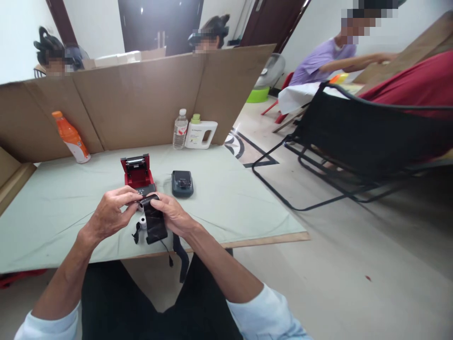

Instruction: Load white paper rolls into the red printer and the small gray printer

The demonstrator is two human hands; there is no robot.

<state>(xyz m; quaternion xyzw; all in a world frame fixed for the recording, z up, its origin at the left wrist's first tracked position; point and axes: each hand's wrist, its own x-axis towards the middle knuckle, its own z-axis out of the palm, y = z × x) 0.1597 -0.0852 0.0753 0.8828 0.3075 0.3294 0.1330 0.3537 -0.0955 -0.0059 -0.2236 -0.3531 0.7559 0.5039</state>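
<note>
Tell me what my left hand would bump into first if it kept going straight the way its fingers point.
Most likely the right hand: the left hand points rightward at the small roll in black wrap held between them. Depth is uncertain.

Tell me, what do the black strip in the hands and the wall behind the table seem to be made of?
The black strip looks like thin glossy film or ribbon: it curls and shines, held by both the left hand and the right hand. The wall looks like matte brown cardboard, with fold creases.

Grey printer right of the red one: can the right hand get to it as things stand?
Probably not right away: the right hand and left hand both hold a black pouch. The grey printer lies just beyond, with bare cloth between.
</note>
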